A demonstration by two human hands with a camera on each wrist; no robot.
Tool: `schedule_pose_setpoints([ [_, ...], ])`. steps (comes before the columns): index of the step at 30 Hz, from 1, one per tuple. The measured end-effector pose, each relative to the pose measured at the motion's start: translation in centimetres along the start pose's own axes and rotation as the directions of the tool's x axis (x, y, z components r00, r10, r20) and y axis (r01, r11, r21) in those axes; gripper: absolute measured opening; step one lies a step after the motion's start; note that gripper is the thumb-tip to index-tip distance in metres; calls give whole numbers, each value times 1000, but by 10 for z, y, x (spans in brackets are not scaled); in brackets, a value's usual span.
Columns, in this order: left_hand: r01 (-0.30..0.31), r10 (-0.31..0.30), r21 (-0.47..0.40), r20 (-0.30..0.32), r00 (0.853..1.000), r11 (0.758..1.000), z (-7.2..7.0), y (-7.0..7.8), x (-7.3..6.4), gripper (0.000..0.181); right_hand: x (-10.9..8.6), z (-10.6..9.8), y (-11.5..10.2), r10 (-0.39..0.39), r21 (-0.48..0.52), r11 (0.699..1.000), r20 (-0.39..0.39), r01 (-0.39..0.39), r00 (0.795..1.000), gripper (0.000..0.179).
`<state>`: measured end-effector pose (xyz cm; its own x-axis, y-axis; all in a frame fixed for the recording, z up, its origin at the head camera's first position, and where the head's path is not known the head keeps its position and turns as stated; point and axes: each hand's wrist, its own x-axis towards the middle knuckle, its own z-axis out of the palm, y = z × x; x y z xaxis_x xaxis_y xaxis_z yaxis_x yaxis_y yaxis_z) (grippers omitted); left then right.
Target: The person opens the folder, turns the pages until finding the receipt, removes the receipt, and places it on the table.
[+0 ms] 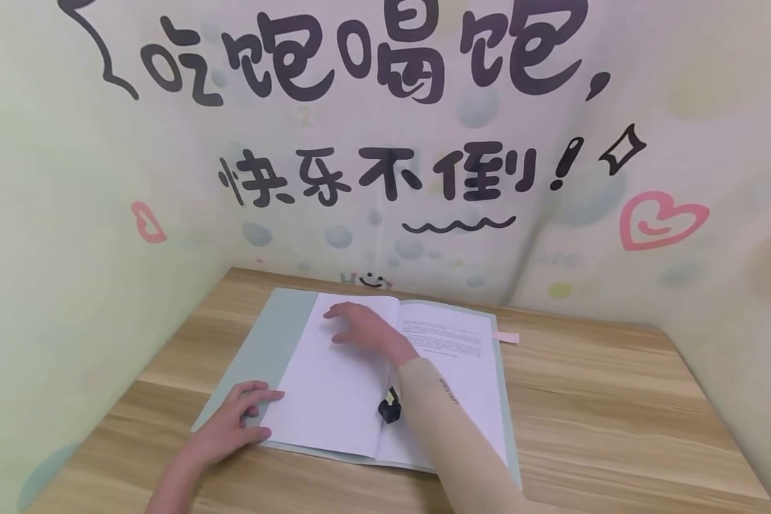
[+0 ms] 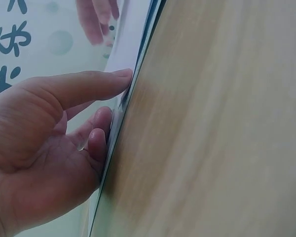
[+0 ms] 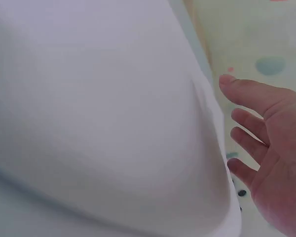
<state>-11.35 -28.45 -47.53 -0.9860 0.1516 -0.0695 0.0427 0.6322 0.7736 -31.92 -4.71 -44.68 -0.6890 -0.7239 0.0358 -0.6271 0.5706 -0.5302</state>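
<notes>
1. Shows a large open book with pale grey-green cover and white pages (image 1: 356,400), lying on the brown wood-grain desk (image 1: 604,400).
2. Judged partway: already spread open, with pale grey-green cover flap (image 1: 266,343) out toward 9 o'clock, printed white right page (image 1: 446,335) exposed toward 2 o'clock.
3. Not yet fully flat at the white left page, judging by curve in right wrist view; can't tell how many leaves lie beneath.
4. Rests bare left hand (image 1: 234,417) at 8 o'clock, on flap and page corner, loosely spread, gripping nothing.
5. Reaches bare right hand (image 1: 360,330) over left page toward 11 o'clock, relaxed, holding nothing; can't tell about paper contact.
6. Has most room at 3 o'clock, past pink paper tab (image 1: 506,337); less at 9 o'clock.
7. Sits near patterned white wall (image 1: 283,246) at 12 o'clock; crossed by beige sleeve (image 1: 456,435) at 5 o'clock.
</notes>
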Motion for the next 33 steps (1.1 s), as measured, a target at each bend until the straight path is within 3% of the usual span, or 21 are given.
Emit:
schedule_pose_setpoints([
  [6, -9, 9, 1, -17, 1000, 1000, 0, 2, -2, 52, -24, -25, 14, 56, 84, 995, -118, -47, 991, 45],
  [13, -12, 12, 2, -26, 1000, 1000, 1, 3, -2, 52, -61, -49, 36, 162, 151, 980, -215, -131, 963, 44],
  [19, -14, 15, 7, -21, 1000, 1000, 2, 3, -1, 52, -92, -64, 63, 172, 172, 977, -298, -125, 939, 44],
  [26, -17, 17, 0, -9, 1000, 1000, 2, 3, 0, 52, -128, -73, 90, 223, 186, 969, -374, -163, 900, 49],
  [33, -35, 35, 10, -24, 999, 999, 3, 4, -1, 51, -161, -76, 106, 325, 292, 932, -403, -216, 856, 50],
])
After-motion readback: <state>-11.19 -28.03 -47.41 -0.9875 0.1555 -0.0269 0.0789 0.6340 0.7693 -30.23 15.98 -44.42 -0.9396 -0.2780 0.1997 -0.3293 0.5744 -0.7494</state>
